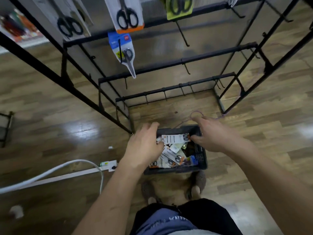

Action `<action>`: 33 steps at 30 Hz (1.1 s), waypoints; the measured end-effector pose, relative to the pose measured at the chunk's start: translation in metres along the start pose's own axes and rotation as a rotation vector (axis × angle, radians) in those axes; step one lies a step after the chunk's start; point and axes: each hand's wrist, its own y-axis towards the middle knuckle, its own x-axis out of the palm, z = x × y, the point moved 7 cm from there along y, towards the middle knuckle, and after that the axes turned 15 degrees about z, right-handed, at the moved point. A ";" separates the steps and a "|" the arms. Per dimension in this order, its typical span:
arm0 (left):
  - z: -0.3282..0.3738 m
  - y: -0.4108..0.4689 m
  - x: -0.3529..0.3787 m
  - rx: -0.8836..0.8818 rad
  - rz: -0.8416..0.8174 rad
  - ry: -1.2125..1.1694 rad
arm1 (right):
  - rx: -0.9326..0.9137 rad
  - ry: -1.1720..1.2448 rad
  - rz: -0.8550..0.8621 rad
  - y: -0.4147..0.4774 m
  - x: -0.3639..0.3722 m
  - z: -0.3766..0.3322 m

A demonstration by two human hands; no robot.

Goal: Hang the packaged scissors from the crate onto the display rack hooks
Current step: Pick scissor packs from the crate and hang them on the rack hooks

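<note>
A black plastic crate [200, 157] stands on the floor between my feet and the rack, filled with several packaged scissors. One white pack of scissors [172, 139] is raised flat above the pile. My left hand [144, 146] pinches its left end and my right hand [213, 134] pinches its right end by the black handles. The black display rack [169, 65] rises ahead with bars and hooks. On its upper hooks hang a white-and-orange pack [126, 14], a blue pack [122, 51], a green pack [179, 7] and a grey pack [71, 21].
Bare hooks [185, 68] stick out from the middle and lower bars. A white power strip [110, 165] with a thick white cable [50, 172] lies on the wooden floor to the left. A thin purple cord [196, 113] loops on the floor behind the crate.
</note>
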 end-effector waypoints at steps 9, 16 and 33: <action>0.022 0.040 0.021 -0.034 0.011 -0.030 | 0.067 0.096 0.003 0.032 0.008 0.041; 0.011 0.089 0.042 0.114 -0.072 -0.076 | 0.221 0.149 0.006 0.040 0.034 0.044; -0.132 0.111 0.388 -0.042 -0.298 -0.006 | 0.205 0.105 -0.352 0.171 0.374 0.116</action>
